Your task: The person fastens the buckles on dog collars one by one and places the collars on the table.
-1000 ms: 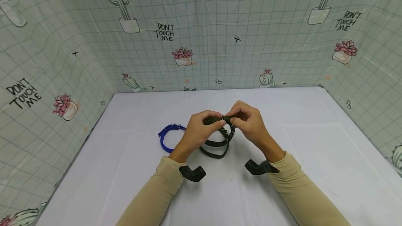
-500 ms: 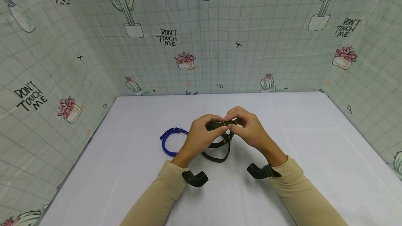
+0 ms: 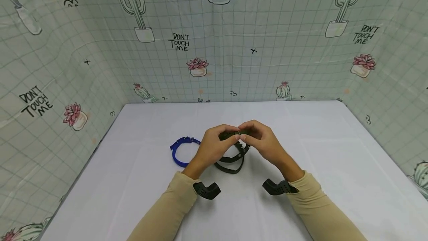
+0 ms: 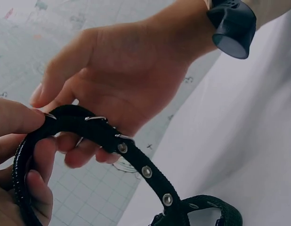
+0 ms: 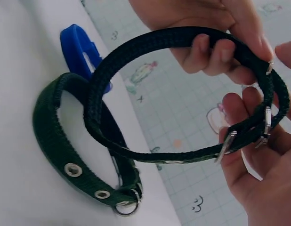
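Note:
Both hands hold a dark green pet collar (image 5: 112,61) with metal eyelets and a silver buckle, its loop hanging above the table. My left hand (image 3: 214,144) pinches the padded band near the buckle end, with fingers curled round it in the left wrist view. My right hand (image 3: 264,142) pinches the strap by the metal loops (image 5: 268,120). The fingertips of both hands nearly meet in the head view. Below them a second dark green collar (image 5: 53,136) with eyelets and a ring lies buckled on the table. A blue collar (image 3: 174,153) lies to the left, partly hidden by my left hand.
A white cloth covers the table (image 3: 301,140). Behind and at both sides hangs a gridded curtain (image 3: 227,66) printed with cacti and lettering. Each wrist carries a black camera mount (image 3: 207,190).
The right fingertips have moved in against the left ones, covering the strap piece that showed between them. The head view has tilted slightly upward. Both collars on the table stay put.

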The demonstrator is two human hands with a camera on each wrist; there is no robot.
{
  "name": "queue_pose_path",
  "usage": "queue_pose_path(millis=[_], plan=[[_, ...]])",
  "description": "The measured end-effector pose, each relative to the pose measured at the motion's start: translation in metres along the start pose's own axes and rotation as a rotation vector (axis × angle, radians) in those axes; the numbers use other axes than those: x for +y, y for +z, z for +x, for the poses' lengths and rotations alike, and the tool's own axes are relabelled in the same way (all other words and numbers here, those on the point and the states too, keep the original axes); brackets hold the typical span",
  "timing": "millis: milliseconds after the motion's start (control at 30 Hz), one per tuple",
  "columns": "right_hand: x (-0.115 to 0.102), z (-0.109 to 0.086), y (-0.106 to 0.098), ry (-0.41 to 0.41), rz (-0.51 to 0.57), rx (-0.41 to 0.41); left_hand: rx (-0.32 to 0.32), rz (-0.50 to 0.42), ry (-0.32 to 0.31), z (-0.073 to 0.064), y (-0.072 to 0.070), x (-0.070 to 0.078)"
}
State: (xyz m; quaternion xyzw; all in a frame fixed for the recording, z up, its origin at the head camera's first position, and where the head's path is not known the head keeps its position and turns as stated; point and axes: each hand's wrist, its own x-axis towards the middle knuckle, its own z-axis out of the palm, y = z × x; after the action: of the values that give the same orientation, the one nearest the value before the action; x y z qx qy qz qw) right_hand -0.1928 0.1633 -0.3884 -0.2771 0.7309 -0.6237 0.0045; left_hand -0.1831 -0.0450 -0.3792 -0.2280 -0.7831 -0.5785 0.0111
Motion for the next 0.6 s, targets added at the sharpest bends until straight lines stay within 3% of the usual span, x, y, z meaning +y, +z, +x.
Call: queue_pose_path(millis=[167,600], plan=[[0.0021,-0.0011,0.0021,-0.018,0.002,0.027,-0.024,-0.031,-0.011,0.0006,-0.0018,0.0006],[0.0053,-0.0065,0.0021,-0.027,-0.028,0.095,-0.049,-0.213,-0.026,0.0020,-0.0002,-0.0065]])
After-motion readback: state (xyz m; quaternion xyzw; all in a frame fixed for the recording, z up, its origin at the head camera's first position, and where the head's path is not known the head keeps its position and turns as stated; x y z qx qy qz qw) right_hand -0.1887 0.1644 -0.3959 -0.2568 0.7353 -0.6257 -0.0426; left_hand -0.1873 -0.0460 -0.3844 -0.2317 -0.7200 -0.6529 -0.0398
